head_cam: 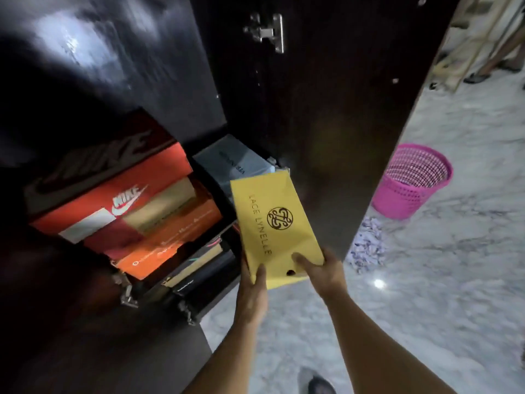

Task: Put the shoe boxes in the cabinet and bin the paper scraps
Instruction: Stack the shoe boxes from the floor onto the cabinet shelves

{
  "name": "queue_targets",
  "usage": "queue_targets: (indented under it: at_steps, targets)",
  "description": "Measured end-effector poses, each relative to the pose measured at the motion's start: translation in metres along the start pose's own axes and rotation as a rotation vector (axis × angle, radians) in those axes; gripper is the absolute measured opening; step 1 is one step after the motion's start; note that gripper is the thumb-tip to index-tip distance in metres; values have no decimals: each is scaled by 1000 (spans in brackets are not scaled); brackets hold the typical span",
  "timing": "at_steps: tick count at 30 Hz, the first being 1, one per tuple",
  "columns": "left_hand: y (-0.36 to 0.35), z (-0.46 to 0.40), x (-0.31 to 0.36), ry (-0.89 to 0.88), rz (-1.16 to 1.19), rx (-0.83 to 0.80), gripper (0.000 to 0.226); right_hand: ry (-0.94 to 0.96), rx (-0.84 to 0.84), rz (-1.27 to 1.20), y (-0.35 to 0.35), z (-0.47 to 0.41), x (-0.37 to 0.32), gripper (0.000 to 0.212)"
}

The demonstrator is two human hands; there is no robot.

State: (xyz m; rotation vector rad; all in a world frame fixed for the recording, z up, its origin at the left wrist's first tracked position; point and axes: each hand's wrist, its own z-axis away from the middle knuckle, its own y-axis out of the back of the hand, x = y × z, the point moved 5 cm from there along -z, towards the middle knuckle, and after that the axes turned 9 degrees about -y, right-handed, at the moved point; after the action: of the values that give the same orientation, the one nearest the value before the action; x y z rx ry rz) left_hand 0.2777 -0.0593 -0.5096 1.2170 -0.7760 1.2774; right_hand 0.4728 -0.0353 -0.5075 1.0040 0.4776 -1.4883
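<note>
A: Where is the yellow shoe box [277,223] held?

B: At the open cabinet [312,109], gripped at its near end by the left hand [252,291] and right hand [324,273], fingers curled.

A: And the paper scraps [366,247]?

B: Piled on the floor beside the pink bin [412,189].

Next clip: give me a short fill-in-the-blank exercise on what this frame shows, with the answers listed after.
1. Both the left hand and the right hand hold a shoe box coloured ____.
2. The waste basket standing on the marble floor is coloured ____.
3. The pile of paper scraps lies on the floor, not in the ____.
4. The red box on top of the stack in the cabinet bears the brand name ____.

Answers: yellow; pink; basket; Nike
</note>
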Motion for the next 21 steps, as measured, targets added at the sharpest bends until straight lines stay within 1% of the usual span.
queue_targets:
  at_steps: [2, 3, 6, 7, 9, 11, 13, 15, 16, 19, 21]
  targets:
    - [7, -37, 29, -62, 49, 46, 70, 44, -7, 32, -14, -26, -48, 74]
    - [10, -56, 44, -104, 85, 65, 68, 70, -13, 34, -21, -42, -70, 76]
    - [18, -110, 83, -204, 140, 125, 62, 176, -24, 58, -48, -80, -139, 72]
    - [22, -129, 91, -214, 151, 160, 62, 209, -39, 69, -58, -92, -162, 70]
    - [32, -167, 91, -222, 148, 219, 63, 214, -93, 90, -83, -118, -195, 62]
    - [37, -196, 82, -244, 132, 238, 63, 202, -128, 118, -106, -147, -213, 59]
    - [39, -218, 72, -265, 126, 243, 63, 204, -98, 143, -123, -171, -222, 63]
    - [41, -239, 69, -278, 95, 273, 62, 226, -99, 151, -138, -181, -227, 57]
    - [43, -249, 70, -286, 63, 293, 60, 236, -94, 155, -142, -185, -229, 54]
    - [42, -268, 71, -350, -57, 321, 59, 285, -27, 159, -147, -201, -232, 54]
    - [42, -268, 67, -345, -80, 351, 61, 321, -15, 168, -151, -208, -231, 54]
